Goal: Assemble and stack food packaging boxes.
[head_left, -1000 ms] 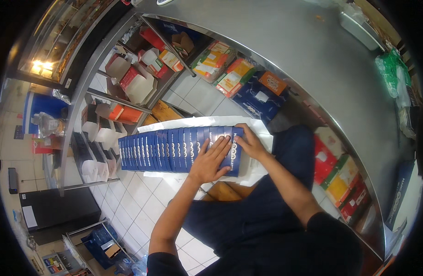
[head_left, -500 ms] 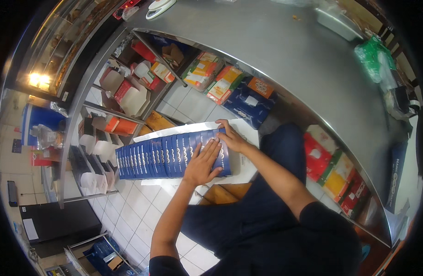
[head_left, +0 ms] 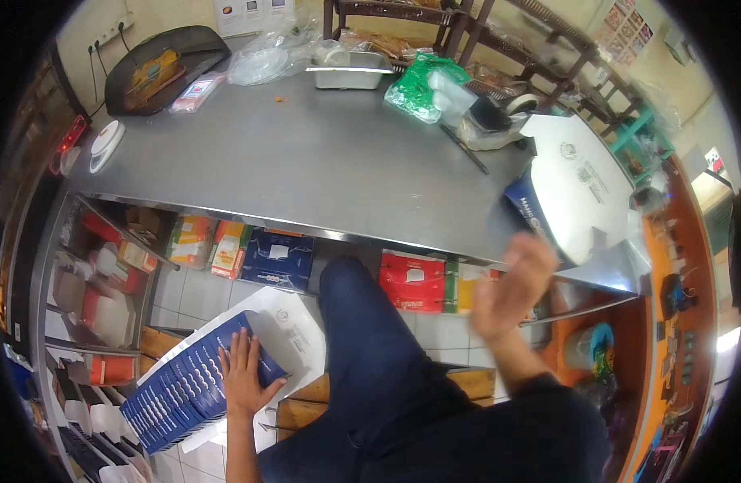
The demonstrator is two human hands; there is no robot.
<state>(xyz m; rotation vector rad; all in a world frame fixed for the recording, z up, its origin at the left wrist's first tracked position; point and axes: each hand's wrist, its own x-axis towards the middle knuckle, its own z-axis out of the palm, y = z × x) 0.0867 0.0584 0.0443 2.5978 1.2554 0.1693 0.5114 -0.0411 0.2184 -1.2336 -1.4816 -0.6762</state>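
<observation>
My left hand [head_left: 246,373] lies flat on a row of dark blue packets [head_left: 185,388] stacked in a white open carton [head_left: 294,334] low by my knee. My right hand [head_left: 509,283] is lifted, blurred, fingers spread, holding nothing, near the front edge of the steel table [head_left: 306,173]. Just beyond that hand a white and blue carton [head_left: 576,193] rests on the table's right end. My leg in dark blue trousers [head_left: 370,346] runs between both hands.
Under the table are orange, blue and red boxes [head_left: 278,256]. A metal rack with cartons [head_left: 105,282] stands at left. On the table's far side sit a green bag [head_left: 423,84], a metal tray [head_left: 350,74] and a tape roll [head_left: 522,103]. An orange counter [head_left: 668,266] is at right.
The view has swung up toward the table. My right hand left the blue packets and rose toward the table edge. My left hand stays on the packets.
</observation>
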